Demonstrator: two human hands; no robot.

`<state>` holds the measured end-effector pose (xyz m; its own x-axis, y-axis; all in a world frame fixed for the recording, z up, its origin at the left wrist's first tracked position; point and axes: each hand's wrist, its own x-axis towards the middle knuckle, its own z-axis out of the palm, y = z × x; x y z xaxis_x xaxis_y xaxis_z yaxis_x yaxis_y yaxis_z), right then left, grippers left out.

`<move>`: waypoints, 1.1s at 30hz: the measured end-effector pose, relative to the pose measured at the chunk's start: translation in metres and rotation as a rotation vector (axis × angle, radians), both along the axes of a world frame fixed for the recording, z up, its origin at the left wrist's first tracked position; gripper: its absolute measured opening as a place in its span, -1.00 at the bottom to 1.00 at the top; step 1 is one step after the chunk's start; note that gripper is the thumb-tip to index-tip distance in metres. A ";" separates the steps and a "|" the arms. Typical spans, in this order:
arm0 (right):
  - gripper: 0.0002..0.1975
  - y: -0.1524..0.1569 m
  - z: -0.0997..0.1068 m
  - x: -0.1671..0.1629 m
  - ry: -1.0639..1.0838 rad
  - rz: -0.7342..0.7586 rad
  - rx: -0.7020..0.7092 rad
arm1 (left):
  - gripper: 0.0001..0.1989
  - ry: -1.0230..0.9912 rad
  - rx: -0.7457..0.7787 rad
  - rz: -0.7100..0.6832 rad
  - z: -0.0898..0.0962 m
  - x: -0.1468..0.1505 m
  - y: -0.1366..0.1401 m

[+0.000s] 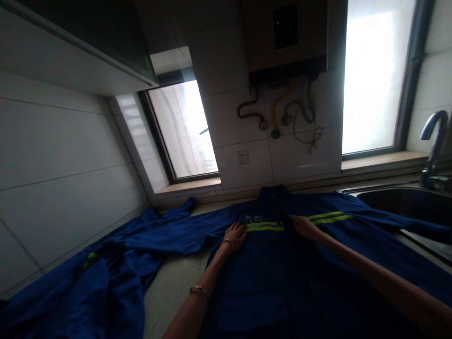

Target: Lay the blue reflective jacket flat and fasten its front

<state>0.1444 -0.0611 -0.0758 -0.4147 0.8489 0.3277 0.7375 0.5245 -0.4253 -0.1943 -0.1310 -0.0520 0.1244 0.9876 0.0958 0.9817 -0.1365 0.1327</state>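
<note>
A dark blue work jacket (254,273) with yellow-green stripes lies spread over the counter, its collar toward the wall. My left hand (236,236) rests flat on the chest, beside the stripe and below some small white lettering; its fingers are stretched out. At the front opening, my right hand (304,227) is closed on the jacket's front edge, with the fingertips partly lost in the dark cloth. One sleeve reaches left, and the other extends right toward the sink. More blue clothing (95,292), also with a yellow-green strip, lies crumpled at the left.
A sink (353,190) with a curved tap (438,127) stands at the right. Above the counter (173,282) hang a water heater (287,37) and its pipes. A wall socket (242,157) sits between two windows, and a cabinet (70,66) overhangs the upper left.
</note>
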 end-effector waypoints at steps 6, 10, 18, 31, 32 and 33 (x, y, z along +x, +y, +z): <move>-0.67 0.017 -0.015 0.018 0.364 -0.159 0.006 | -0.54 0.024 0.024 0.020 0.003 0.002 -0.003; -0.82 0.019 -0.020 0.014 0.369 -0.070 0.082 | -0.52 0.041 0.130 -0.012 0.024 0.030 -0.012; -0.72 0.019 -0.018 0.017 0.300 -0.036 0.112 | -0.62 -0.185 0.085 -0.550 0.029 0.201 -0.121; -0.66 0.006 -0.007 0.018 0.218 -0.095 0.051 | -0.31 -0.605 -0.303 -0.077 0.041 0.238 -0.130; -0.66 0.007 -0.006 0.018 0.224 -0.097 0.040 | -0.36 -0.599 -0.294 -0.085 0.043 0.240 -0.135; -0.66 0.007 -0.006 0.018 0.231 -0.096 0.031 | -0.41 -0.578 -0.257 -0.107 0.042 0.245 -0.143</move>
